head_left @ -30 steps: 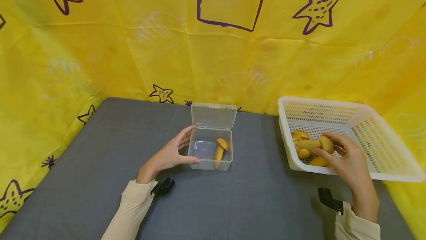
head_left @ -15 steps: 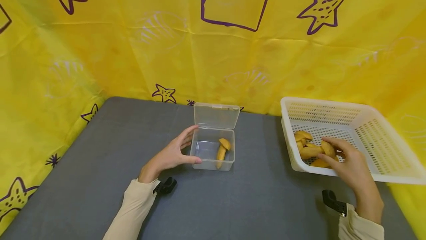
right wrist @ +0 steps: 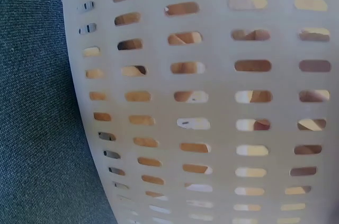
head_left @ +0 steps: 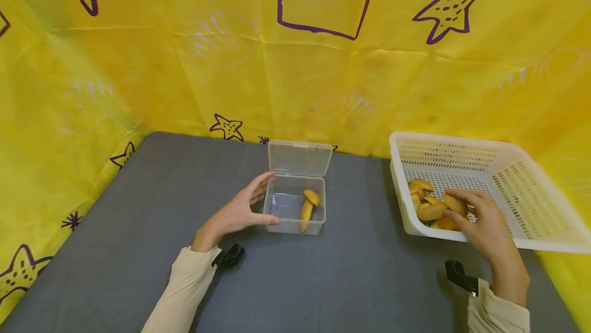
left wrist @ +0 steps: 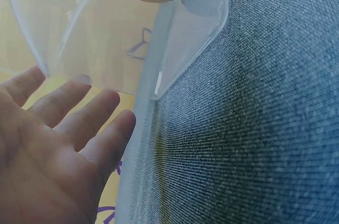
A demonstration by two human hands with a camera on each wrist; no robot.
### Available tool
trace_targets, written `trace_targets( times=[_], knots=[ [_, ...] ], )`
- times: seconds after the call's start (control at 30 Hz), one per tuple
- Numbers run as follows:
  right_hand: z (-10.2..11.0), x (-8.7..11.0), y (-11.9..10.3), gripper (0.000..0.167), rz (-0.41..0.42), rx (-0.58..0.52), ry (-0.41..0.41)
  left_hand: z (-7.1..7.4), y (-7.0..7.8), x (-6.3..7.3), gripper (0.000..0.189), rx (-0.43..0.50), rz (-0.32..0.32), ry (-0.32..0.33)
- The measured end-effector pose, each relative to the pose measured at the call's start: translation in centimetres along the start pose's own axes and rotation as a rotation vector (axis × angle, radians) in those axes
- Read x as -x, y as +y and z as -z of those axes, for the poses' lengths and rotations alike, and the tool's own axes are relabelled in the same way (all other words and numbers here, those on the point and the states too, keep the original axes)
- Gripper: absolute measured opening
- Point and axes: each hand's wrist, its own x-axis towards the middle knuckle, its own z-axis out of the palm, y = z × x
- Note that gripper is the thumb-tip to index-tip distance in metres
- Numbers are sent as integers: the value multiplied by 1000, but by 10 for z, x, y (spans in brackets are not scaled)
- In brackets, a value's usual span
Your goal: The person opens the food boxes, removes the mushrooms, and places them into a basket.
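In the head view a small clear plastic box (head_left: 295,226) stands with its lid (head_left: 300,159) raised. One yellow-brown mushroom (head_left: 307,212) lies along its right side. At the box's left side is my left hand (head_left: 235,214), thumb by the front wall and fingers by the back left corner. The left wrist view shows those fingers (left wrist: 87,123) nearly straight, tips at the clear wall. Inside the white basket (head_left: 406,222), my right hand (head_left: 485,225) pinches a mushroom (head_left: 454,203) between thumb and fingers. Several other mushrooms (head_left: 420,187) lie around it. The basket wall hides this hand's grip in the right wrist view.
Grey cloth (head_left: 360,271) covers the table. A yellow curtain (head_left: 323,76) with purple starfish drawings hangs behind it and at the sides. The basket's perforated rim rises between the right hand and the box.
My right hand has lowered its mushroom onto the others and shifted slightly, still at the basket's left part. The left hand and the box keep their places, while the head view shifts slightly.
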Motion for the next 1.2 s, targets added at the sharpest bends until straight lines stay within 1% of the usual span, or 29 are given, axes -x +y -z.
trace_targets(
  times=[0.1, 0.3, 0.4, 0.63, 0.9, 1.2],
  knots=[
    [0, 0, -1, 42, -8, 2, -18, 0, 0, 0, 103, -1, -1, -2],
    [4, 1, -5, 42, -103, 42, -83, 0, 0, -1, 102, 8, -13, -8],
    [5, 0, -5, 43, -123, 54, -103, 0, 0, -1, 102, 11, -11, -8],
    [5, 0, -7, 45, -133, 25, -124, 1, 1, -1, 102, 8, -6, -10],
    [4, 0, -10, 46, -133, 29, -132, 1, 1, 0, 101, 10, -10, -11],
    [4, 0, -15, 47, -105, 39, -103, 1, 2, 0, 102, 11, -12, -14]
  ],
)
